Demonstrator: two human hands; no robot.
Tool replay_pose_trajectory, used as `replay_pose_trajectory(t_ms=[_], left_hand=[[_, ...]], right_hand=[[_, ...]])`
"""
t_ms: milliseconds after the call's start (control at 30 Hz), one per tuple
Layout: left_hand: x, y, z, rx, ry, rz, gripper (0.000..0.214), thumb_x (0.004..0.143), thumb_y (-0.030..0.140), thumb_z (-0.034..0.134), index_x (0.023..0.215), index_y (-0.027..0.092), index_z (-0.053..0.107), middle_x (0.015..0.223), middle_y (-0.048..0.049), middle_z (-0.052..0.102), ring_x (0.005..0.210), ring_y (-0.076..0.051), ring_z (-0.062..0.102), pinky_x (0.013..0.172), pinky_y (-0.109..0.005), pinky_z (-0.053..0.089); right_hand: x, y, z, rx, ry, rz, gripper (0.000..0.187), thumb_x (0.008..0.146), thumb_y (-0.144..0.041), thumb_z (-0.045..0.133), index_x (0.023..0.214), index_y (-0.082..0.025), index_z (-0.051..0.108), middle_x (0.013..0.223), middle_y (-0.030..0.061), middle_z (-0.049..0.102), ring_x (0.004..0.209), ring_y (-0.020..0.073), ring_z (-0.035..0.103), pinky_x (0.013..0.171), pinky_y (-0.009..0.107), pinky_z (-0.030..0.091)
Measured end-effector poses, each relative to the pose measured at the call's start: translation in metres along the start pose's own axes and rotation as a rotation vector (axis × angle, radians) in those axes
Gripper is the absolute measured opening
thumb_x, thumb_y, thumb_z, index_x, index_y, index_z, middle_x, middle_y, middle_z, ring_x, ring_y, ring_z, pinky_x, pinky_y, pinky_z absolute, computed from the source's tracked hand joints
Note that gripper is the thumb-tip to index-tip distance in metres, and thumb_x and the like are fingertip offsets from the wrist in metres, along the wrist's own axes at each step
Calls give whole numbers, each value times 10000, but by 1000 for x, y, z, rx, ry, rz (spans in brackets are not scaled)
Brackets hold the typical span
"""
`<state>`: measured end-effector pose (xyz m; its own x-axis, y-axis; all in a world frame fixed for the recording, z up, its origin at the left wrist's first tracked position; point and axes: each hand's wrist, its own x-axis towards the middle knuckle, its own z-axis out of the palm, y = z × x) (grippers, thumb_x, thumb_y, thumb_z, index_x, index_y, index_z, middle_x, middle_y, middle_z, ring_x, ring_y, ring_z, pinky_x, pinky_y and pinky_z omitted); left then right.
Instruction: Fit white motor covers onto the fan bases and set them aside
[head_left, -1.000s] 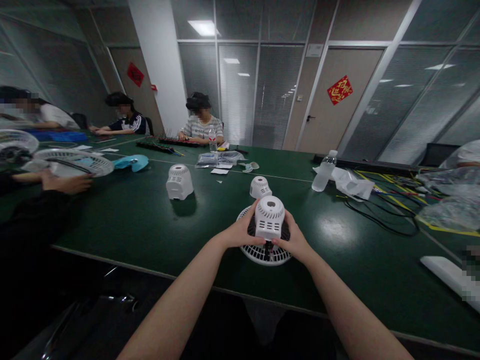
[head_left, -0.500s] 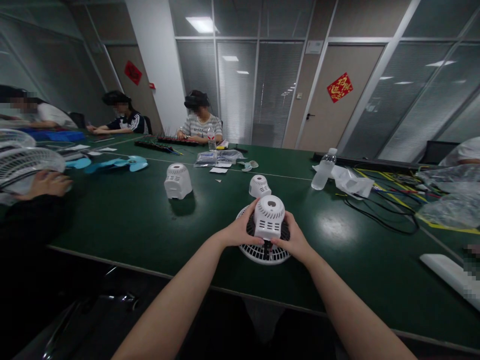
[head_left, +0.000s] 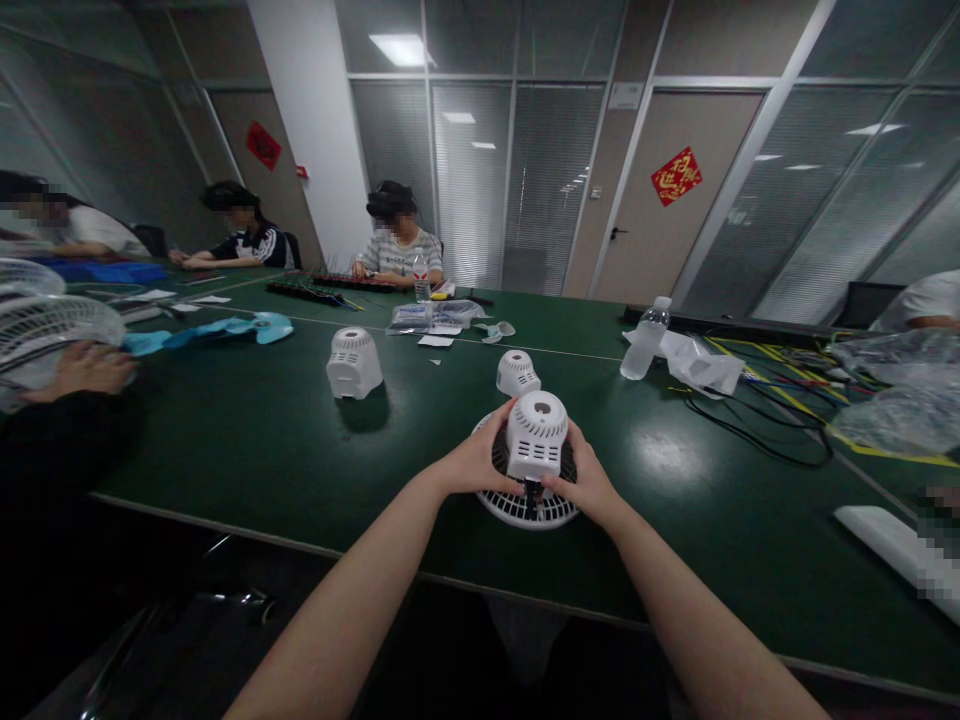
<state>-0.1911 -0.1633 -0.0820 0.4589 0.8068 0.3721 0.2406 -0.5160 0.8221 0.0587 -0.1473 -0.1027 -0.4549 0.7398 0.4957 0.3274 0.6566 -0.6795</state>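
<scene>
Between my two hands is a white fan motor cover (head_left: 537,432) with slotted vents and a round hole on top. My left hand (head_left: 480,462) grips its left side, thumb at the lower edge. On the other side, my right hand (head_left: 589,478) presses against it, thumb also near the bottom. Beneath the cover lies a round white fan grille (head_left: 517,510), face down on the table, with dark parts showing in its middle. A second white motor cover (head_left: 517,372) stands just behind, and a third motor cover (head_left: 355,362) stands farther left.
A water bottle (head_left: 646,338) and crumpled plastic (head_left: 701,362) are at the right, beside black cables (head_left: 772,445). Blue fan blades (head_left: 225,330) lie at the left, near a co-worker's hand (head_left: 94,368) on another grille (head_left: 56,325). A white part (head_left: 885,540) rests at the right edge.
Almost nothing differs. My hands keep the same hold on the motor cover over the grille; the whole view has shifted very slightly.
</scene>
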Motion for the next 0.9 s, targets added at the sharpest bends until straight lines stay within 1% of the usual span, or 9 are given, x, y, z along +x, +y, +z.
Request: replay_pose_trajectory(t_ms=[100,200,267,467,567,800,900], left_hand=[[-1,0,2,-17,36,18,1337,510,374,940,1573,282,134,1610,-151,274,1487,-383,267,1220,-584,221],[-2,0,4,-31,47,4,1332,518,375,937,1572,289,126,1599,-158,292,1473,-387,293,1207,-602,232],[-2,0,4,-32,38,-6,1333,522,379,934,1572,290,119,1601,-162,285,1474,-391,287,1205,-613,225],[-2,-1,2,-43,-9,-5,1336,572,388,911,1578,295,36,1646,-154,167,1514,-383,189,1223,-607,176],[-3,-1,2,-72,-25,-30,1290,609,388,890,1577,305,42,1644,-154,172,1512,-387,197,1208,-628,198],[-2,-2,1,-76,-24,-22,1322,568,380,911,1578,305,60,1633,-164,196,1504,-400,211,1201,-647,198],[-2,-2,2,-73,-20,-24,1282,594,395,897,1576,299,79,1635,-157,192,1507,-394,206,1205,-633,206]], right_hand=[[0,5,0,-10,-9,-19,1031,759,-702,668,1562,-260,195,1559,144,401,1422,401,382,1162,599,309],[0,8,-1,-17,-16,-16,988,785,-701,639,1559,-262,209,1564,142,398,1416,399,394,1159,600,316],[-1,8,-2,-24,-19,-11,971,781,-686,655,1547,-259,238,1545,146,419,1398,399,418,1152,598,328],[-2,4,-2,-21,2,11,973,740,-644,724,1514,-246,289,1504,160,445,1371,397,440,1143,592,345],[-2,2,-2,-4,-1,27,977,728,-631,743,1504,-240,296,1496,164,447,1368,395,442,1139,593,349],[-2,-2,-4,60,-24,52,982,721,-628,756,1502,-253,294,1487,158,465,1375,389,443,1141,596,348],[-2,-1,-4,72,-30,48,995,719,-622,762,1511,-258,281,1499,154,453,1387,384,430,1149,590,339]])
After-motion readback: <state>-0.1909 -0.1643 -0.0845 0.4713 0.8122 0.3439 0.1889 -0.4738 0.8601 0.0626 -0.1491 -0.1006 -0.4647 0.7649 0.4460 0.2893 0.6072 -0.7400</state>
